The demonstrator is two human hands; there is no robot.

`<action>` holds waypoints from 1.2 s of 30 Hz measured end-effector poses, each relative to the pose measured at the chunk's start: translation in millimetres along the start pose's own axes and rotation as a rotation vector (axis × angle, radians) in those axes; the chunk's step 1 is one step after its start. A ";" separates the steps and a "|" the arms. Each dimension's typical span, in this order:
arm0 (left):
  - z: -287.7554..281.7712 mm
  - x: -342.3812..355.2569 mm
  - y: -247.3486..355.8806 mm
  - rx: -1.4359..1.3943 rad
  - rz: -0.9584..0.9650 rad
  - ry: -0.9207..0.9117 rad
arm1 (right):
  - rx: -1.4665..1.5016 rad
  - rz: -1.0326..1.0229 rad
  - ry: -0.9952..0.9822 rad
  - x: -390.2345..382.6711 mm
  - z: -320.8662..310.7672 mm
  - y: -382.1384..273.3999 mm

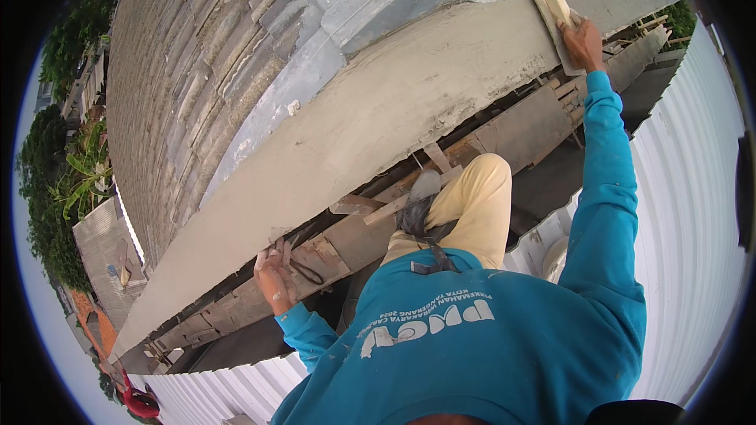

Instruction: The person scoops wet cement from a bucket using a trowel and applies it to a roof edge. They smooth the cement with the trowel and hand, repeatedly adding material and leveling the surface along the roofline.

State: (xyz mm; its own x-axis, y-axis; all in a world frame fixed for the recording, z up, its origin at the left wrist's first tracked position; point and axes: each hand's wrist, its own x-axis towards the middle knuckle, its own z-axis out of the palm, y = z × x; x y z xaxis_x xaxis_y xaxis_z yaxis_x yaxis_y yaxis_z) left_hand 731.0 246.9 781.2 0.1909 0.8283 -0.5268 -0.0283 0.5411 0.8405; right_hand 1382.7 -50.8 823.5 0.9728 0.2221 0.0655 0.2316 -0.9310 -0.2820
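We have a tiled roof [189, 71] above the grey mortar band [370, 126]. Toward the band's right end, a float [554, 30] rests against it, our right hand [583, 45] clamped on the handle [557, 5]; our left hand [276, 274] touches the band's lower edge, its grip we cannot tell.

- My right hand [583, 46] hides part of the float [557, 8].
- The lower edge cuts off my teal shirt [496, 354].
- I can't make out the red thing [141, 402] at lower left.
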 end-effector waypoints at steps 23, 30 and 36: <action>-48.9 26.7 -56.4 -0.392 0.206 -0.448 | 0.554 -0.915 -0.504 -436.1 84.5 -388.2; -40.3 -17.8 -48.5 -0.130 0.081 -0.217 | 0.884 -0.804 -0.473 -462.0 69.5 -373.4; -18.4 -52.0 -43.2 -0.020 0.028 -0.657 | 1.645 -0.115 -0.861 -388.3 35.3 -265.9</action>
State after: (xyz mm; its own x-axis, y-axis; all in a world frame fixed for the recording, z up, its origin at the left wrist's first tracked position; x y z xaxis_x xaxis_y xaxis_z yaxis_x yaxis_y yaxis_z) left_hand 704.2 183.1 770.0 0.7492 0.5841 -0.3124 -0.0591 0.5286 0.8468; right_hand 943.3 120.7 839.3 0.5640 0.8129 -0.1453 -0.4579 0.1614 -0.8742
